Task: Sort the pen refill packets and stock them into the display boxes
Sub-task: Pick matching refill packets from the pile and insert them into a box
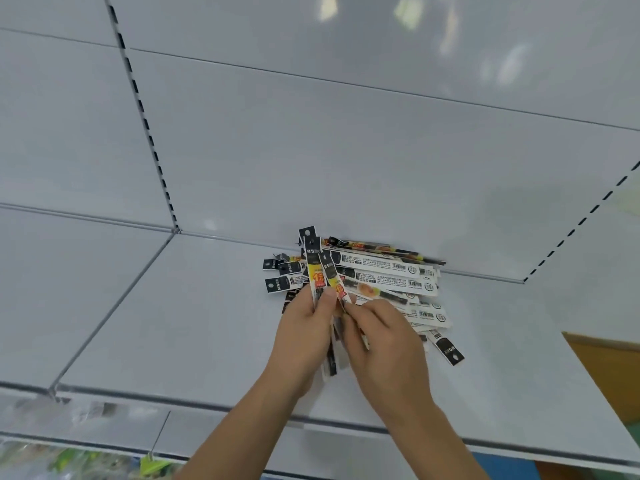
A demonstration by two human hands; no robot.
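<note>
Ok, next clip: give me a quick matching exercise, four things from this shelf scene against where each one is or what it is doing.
Things:
1. left hand
2. right hand
3. loose pile of white-and-black refill packets
4. white metal shelf

States:
a. lies against the back panel
b. pinches one packet's lower end
c. holds upright packets
d. carries the pile

Pairs: 1-c, 2-b, 3-a, 4-d

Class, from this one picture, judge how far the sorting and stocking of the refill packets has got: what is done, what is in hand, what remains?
Done: nothing stocked that shows; no display box is in view. In hand: the left hand grips a few upright packets, and the right hand pinches one of them. Left: the pile on the shelf still lies mixed, so most sorting and all stocking remain.
</note>
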